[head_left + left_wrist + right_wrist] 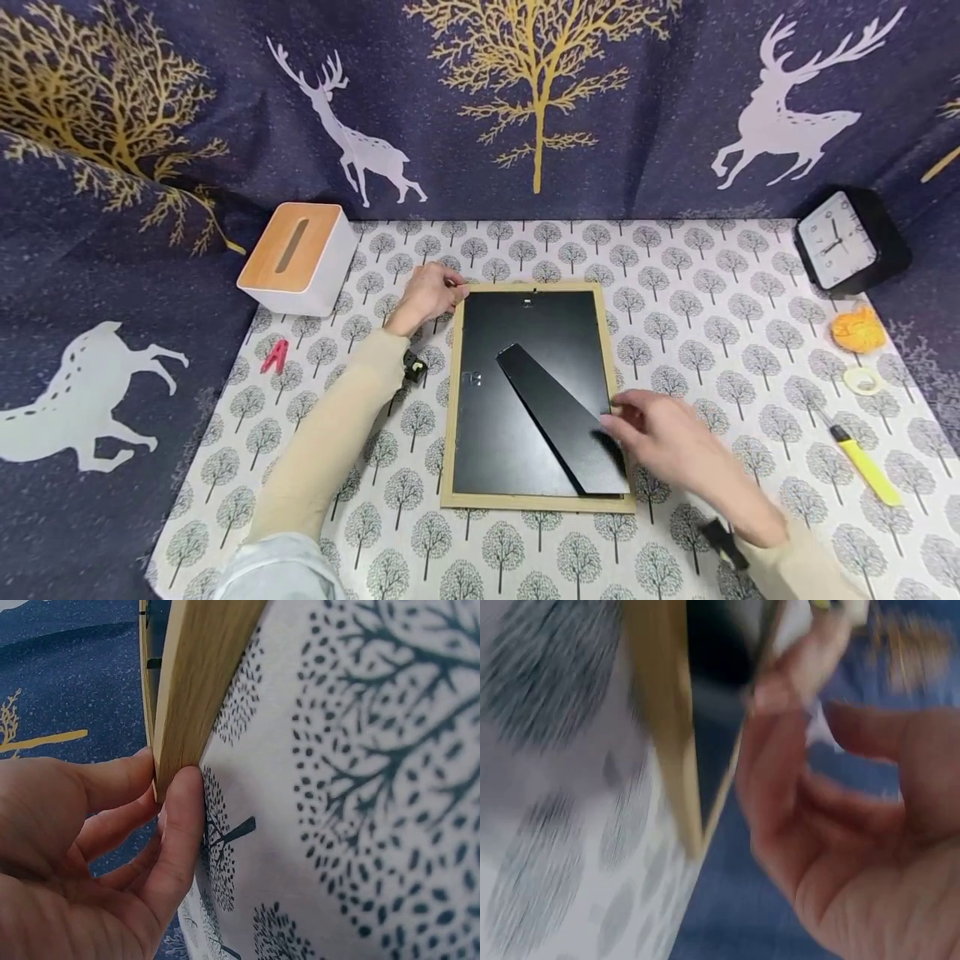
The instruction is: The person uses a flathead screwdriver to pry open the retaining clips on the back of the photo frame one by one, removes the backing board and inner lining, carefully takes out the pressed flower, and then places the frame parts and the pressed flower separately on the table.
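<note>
A picture frame (537, 502) with a light wooden rim lies face down on the patterned tablecloth. Its black backing board (495, 450) carries a black stand leg (562, 421) slanting down to the lower right. At the frame's upper left corner my left hand (431, 296) pinches the wood; the left wrist view shows thumb and fingers of the left hand (112, 840) on that corner. My right hand (667, 433) is at the frame's right side, beside the lower end of the leg. In the blurred right wrist view, the thumb of the right hand (840, 817) stands apart from its fingers.
On the left stand a white tissue box (296, 258) with a wooden lid and a red clip (275, 356). Along the right are a black clock (847, 242), an orange bundle (858, 330), a pale ring (862, 381) and a yellow-handled screwdriver-like tool (870, 471).
</note>
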Demonstrator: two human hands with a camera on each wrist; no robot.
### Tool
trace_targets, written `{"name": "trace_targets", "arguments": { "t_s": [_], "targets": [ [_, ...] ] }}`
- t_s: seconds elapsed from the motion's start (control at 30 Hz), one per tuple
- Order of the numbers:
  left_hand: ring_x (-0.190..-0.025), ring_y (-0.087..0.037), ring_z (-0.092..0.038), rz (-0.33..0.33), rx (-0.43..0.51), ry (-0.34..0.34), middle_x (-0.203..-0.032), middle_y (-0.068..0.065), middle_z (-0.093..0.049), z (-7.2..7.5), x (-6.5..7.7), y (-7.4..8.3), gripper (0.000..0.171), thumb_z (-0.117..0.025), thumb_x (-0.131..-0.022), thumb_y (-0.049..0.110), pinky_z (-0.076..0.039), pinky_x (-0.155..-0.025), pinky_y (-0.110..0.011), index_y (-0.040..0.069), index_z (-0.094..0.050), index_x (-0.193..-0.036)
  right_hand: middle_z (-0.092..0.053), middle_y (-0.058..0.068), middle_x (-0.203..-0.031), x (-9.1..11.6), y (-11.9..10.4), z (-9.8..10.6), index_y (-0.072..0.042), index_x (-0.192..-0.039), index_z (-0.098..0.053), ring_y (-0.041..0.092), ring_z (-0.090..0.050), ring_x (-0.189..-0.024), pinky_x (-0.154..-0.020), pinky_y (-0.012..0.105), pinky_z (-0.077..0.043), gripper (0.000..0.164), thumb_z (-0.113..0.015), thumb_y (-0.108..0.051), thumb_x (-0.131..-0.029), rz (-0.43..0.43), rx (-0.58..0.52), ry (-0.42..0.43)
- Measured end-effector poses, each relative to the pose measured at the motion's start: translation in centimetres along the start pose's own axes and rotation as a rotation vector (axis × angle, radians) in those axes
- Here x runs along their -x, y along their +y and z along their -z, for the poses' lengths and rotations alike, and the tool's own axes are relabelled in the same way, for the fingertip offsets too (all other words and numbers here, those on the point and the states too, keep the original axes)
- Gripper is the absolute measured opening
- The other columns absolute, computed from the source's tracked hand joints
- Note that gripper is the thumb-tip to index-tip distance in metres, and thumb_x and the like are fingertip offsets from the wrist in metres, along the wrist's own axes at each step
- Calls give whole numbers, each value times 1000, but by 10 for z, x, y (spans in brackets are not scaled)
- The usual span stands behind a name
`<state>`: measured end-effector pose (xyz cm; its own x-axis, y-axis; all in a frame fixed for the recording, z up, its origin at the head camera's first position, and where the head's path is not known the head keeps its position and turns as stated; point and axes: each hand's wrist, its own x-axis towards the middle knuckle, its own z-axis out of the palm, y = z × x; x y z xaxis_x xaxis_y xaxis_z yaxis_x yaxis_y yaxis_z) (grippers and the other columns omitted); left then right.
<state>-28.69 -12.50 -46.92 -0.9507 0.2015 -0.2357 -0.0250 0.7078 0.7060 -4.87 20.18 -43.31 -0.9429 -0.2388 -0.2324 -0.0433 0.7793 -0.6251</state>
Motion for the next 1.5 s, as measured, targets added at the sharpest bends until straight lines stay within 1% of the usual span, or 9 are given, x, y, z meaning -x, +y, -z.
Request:
{"name": "trace_targets", "arguments": {
  "t_s": [0.1,0.2,0.33,0.43,0.57,0.7,0.87,1.17,1.5],
  "targets": [
    [-85,-22,-80,11,22,-13,-120,-14,-77,2,2,2,29,-71,-107,19,-69,-77,-31,5,-78,-131,-70,28,-135,-9,-22,-20,9,-152,-53,40,-74,-115,-109,52,-64,81,-73,-50,-100,21,140,39],
    [-81,-20,-79,14,37,-18,-118,-17,-80,3,4,5,30,-71,-107,16,-69,-75,-30,3,-76,-134,-50,38,-157,-9,-34,-37,11,-161,-40,53,-56,-143,-122,67,-50,104,-76,-61,-94,48,294,30],
    [-73,-14,-75,40,69,-26,-122,-19,-78,3,3,6,30,-70,-106,11,-68,-69,-26,2,-75,-135,-54,36,-151,-7,-38,-48,14,-161,-37,47,-60,-135,-113,62,-59,113,-83,-60,-88,52,399,11],
    [-69,-11,-71,57,96,-30,-125,-18,-75,4,2,4,30,-69,-106,8,-67,-68,-23,2,-75,-134,-55,37,-148,-6,-38,-52,15,-160,-36,44,-66,-124,-97,54,-67,113,-86,-56,-88,10,393,2],
    [-67,-8,-70,59,117,-33,-124,-20,-76,6,2,2,29,-69,-106,7,-68,-69,-23,1,-75,-134,-56,38,-146,-5,-37,-55,16,-159,-37,44,-69,-117,-87,53,-69,109,-86,-52,-90,-43,351,13],
    [-71,-9,-70,65,137,-39,-127,-19,-75,7,2,1,30,-69,-106,6,-69,-72,-24,1,-75,-135,-61,36,-139,-5,-36,-55,16,-154,-44,42,-73,-100,-82,52,-70,97,-88,-39,-88,-31,273,115],
    [-75,-11,-71,81,152,-43,-130,-18,-75,6,2,1,30,-68,-107,6,-68,-73,-24,2,-75,-135,-64,27,-128,-5,-38,-55,13,-151,-49,28,-67,-76,-69,43,-68,88,-86,-29,-83,-21,171,202],
    [-72,-10,-70,85,190,-49,-129,-20,-76,4,1,-1,31,-70,-105,4,-68,-71,-23,1,-74,-136,-62,32,-140,-2,-41,-53,14,-152,-48,44,-75,-104,-94,57,-68,88,-85,-30,-85,-42,141,213],
    [-76,-10,-74,103,263,-80,-126,-23,-76,8,8,-7,37,-71,-106,11,-70,-78,-24,3,-70,-142,-66,26,-129,3,-41,-52,12,-150,-52,32,-71,-90,-78,47,-69,87,-88,-28,-82,-27,115,241]
  ]
}}
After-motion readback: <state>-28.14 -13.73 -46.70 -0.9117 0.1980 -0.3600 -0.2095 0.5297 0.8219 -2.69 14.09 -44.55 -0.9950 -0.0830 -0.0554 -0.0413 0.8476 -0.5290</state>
